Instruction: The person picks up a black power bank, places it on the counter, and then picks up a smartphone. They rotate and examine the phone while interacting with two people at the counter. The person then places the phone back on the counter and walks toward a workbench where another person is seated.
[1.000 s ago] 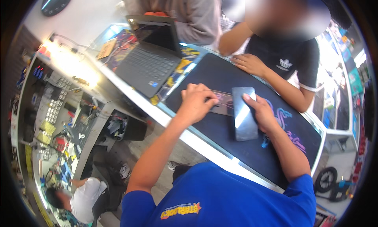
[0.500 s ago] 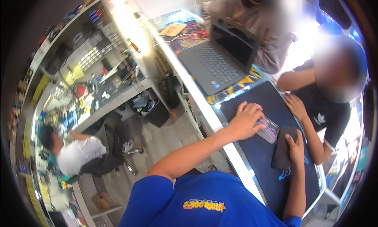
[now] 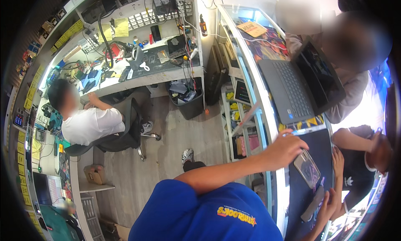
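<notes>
My left hand [image 3: 285, 151] is loosely spread beside the far end of the patterned phone case [image 3: 308, 170], contact unclear; that lies unlifted on the surface [image 3: 295, 199]. Nearer, rightward, a dark phone [image 3: 311, 207] is gripped by my right hand [image 3: 328, 206]: seemingly mid-handling, pieces apart.

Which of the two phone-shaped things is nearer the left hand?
The pale-rimmed one with purple marks, right beside the left hand. The plain dark one is in the right hand.

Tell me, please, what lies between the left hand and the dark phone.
Apparently a patterned phone case, on the black mat; the head view shows it.
</notes>
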Motion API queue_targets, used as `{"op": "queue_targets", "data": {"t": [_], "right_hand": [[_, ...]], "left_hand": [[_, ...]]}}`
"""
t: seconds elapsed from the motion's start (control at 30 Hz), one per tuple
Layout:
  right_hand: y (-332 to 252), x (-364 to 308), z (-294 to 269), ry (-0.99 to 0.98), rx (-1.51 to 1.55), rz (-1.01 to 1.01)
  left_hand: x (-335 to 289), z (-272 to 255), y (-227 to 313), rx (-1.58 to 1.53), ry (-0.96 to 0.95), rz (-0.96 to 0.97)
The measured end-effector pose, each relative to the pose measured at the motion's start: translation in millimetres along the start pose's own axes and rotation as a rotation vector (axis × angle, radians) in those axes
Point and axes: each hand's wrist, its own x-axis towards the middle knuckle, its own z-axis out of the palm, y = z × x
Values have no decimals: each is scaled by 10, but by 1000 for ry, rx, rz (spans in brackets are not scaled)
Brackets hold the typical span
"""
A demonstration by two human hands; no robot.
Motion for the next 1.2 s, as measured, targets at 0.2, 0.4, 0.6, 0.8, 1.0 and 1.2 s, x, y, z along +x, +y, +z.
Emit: {"op": "queue_targets", "data": {"t": [0.2, 0.4, 0.6, 0.8, 1.0, 1.2], "right_hand": [[-1721, -48, 562, -76, 429, 120], [-3465, 57, 2339, -513, 645, 264], [-4867, 6, 3562, -896, 608, 403], [-5498, 113, 4059, -938, 562, 420], [-5848, 83, 4296, -879, 571, 436], [-6070, 116, 4424, -849, 572, 426]], "left_hand": [[-927, -2653, -1251, -176, 655, -454], [-2442, -6057, -3143, 385, 1073, -772], [-2990, -8237, -4002, 786, 1183, -917], [-3185, -9409, -4312, 193, 1062, -1146], [-3127, -9500, -4296, -198, 1217, -1103], [-3246, -9146, -4024, -299, 1293, -806]]}}
